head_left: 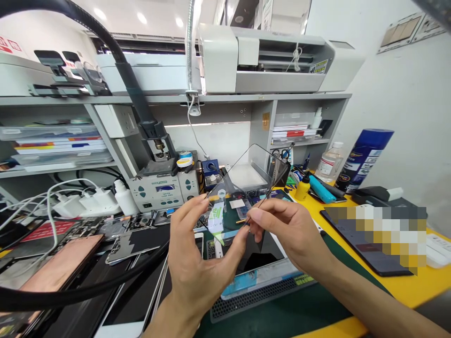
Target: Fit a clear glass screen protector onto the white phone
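Note:
A clear screen protector with a thin dark border is held up tilted above the bench. My left hand grips it by its edges, thumb on one side and fingers on the other. At its near right edge, my right hand pinches with thumb and fingertips; whether it grips the sheet itself or a film on it I cannot tell. A green and white label strip shows by the sheet, close to my left fingers. Below lies a tablet with a dark screen and pale edge, partly hidden by my hands.
Green mat covers part of the yellow bench. Several phones and tablets, such as a pink-gold panel, crowd the left, crossed by a black hose. A soldering station stands behind. At right are a blue spray can and a dark phone.

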### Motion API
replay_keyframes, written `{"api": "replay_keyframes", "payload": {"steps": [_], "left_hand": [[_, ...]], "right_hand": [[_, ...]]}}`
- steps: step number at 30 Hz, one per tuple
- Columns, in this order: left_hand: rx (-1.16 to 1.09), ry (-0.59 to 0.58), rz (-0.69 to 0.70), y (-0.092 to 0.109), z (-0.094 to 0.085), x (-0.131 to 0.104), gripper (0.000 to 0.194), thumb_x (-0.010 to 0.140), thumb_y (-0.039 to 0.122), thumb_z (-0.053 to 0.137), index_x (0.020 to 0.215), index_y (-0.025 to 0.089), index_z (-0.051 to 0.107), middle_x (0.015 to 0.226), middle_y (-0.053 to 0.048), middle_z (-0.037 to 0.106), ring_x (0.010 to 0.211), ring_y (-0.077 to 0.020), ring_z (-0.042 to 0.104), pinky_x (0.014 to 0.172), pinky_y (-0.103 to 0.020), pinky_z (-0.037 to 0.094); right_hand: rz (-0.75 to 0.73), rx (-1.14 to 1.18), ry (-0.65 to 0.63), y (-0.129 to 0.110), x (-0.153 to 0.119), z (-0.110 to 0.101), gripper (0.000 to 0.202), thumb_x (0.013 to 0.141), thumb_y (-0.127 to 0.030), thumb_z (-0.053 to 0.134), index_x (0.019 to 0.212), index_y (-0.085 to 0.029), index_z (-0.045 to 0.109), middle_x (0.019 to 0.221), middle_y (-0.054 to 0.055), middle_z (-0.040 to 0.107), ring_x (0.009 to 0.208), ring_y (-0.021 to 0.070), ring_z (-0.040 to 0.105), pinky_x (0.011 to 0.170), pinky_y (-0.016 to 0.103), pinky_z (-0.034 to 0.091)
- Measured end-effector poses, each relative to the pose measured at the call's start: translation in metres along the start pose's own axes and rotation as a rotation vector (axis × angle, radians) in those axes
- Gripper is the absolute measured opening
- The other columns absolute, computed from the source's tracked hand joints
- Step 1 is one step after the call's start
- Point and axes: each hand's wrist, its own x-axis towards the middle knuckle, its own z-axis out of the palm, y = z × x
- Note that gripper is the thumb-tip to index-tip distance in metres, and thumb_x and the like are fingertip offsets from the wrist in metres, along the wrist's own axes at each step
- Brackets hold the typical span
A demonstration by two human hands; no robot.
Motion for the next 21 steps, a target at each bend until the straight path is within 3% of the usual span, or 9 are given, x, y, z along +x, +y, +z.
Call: {"api": "replay_keyframes", "payload": {"steps": [9,21], "left_hand": [[0.011,-0.002,0.033,-0.0014,-0.0009,0.0009,0.068,0.072,0.018,0.085,0.13,0.013,0.049,0.122,-0.016,0.059,0.119,-0.0298,0.058,0.103,-0.047,0.048],[0.021,-0.001,0.047,-0.0014,-0.0017,0.003,0.07,0.071,0.019,0.085,0.131,0.016,0.048,0.122,-0.015,0.059,0.117,-0.0301,0.059,0.101,-0.047,0.05]], "right_hand": [[0.01,0.04,-0.01,0.0001,-0.0001,-0.0009,0.025,0.087,-0.04,0.075,0.078,-0.017,0.072,0.07,0.002,0.067,0.06,0.0131,0.059,0.06,0.028,0.048],[0.03,0.078,-0.009,-0.001,-0.0005,-0.0043,0.024,0.087,-0.04,0.075,0.08,-0.017,0.073,0.069,0.003,0.067,0.062,0.0147,0.06,0.06,0.029,0.05]]}}
